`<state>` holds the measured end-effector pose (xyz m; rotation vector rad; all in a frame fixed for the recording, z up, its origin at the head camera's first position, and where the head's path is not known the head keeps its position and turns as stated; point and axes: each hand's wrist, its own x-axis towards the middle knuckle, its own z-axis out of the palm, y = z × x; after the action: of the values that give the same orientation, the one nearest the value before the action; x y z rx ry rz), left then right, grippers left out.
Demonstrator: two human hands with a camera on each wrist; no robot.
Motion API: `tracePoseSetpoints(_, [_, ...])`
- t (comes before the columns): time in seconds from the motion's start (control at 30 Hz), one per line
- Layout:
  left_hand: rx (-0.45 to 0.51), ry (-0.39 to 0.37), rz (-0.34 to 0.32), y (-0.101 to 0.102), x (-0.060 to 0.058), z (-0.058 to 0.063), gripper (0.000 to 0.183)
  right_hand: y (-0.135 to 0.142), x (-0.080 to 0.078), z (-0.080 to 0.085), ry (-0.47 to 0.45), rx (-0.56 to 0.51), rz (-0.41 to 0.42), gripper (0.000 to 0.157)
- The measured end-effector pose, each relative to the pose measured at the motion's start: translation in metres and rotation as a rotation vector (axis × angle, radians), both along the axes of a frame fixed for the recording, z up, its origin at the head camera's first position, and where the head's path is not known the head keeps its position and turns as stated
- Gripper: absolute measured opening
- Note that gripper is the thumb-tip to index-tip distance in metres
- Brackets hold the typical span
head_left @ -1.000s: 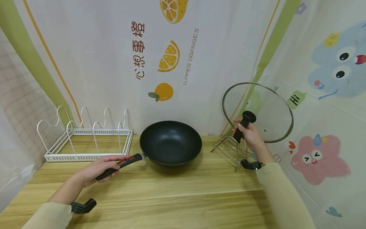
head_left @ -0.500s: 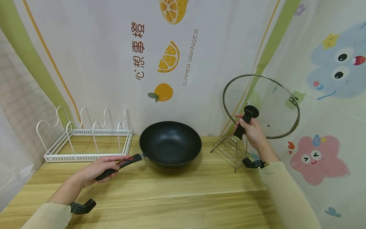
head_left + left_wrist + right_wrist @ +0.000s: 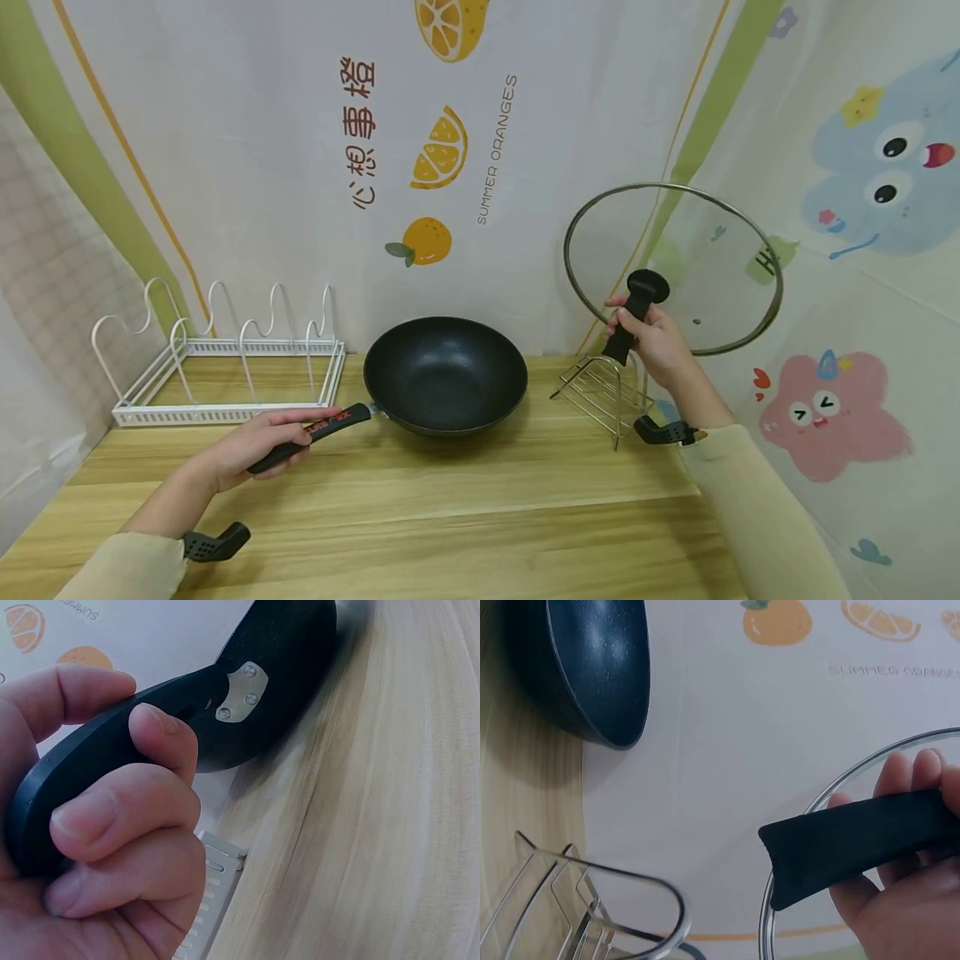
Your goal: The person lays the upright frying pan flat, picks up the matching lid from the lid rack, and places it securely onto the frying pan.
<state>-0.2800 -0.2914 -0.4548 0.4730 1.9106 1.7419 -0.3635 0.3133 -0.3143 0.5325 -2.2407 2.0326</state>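
Observation:
A black wok (image 3: 446, 377) stands on the wooden table, its long handle (image 3: 339, 423) pointing to the front left. My left hand (image 3: 251, 450) grips that handle; the left wrist view shows the fingers (image 3: 127, 810) curled round it. At the right, my right hand (image 3: 656, 337) holds a glass lid (image 3: 720, 250) with a metal rim by its upright black handle (image 3: 633, 317). The lid is tilted, its clear face toward the back. It hangs above a small wire rack (image 3: 600, 396), whose loop shows below the lid handle in the right wrist view.
A white metal rack (image 3: 225, 412) with curved dividers stands at the back left. A printed white curtain (image 3: 480, 275) hangs right behind the table (image 3: 465, 533), and another curtain (image 3: 832, 333) closes off the right side.
My right hand has raised the glass lid, first slightly rightward, then a little back to the left. The left hand and the wok have stayed in place.

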Motion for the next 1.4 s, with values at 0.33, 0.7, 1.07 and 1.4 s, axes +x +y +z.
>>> tracePoseSetpoints(0.33, [-0.012, -0.008, 0.017, 0.001, 0.002, 0.002, 0.049, -0.019, 0.008, 0.001, 0.000, 0.049, 0.055, 0.020])
tracePoseSetpoints(0.7, [-0.001, 0.001, 0.013, 0.000, 0.000, -0.002, 0.050, -0.038, 0.012, -0.006, -0.016, 0.028, 0.114, 0.017])
tracePoseSetpoints(1.07, [0.010, 0.012, -0.008, 0.000, 0.000, 0.000, 0.050, -0.051, 0.015, -0.010, -0.118, -0.082, 0.193, 0.016])
tracePoseSetpoints(1.4, [-0.004, 0.010, 0.013, 0.002, 0.002, 0.002, 0.049, -0.058, 0.016, -0.014, -0.185, -0.132, 0.178, 0.020])
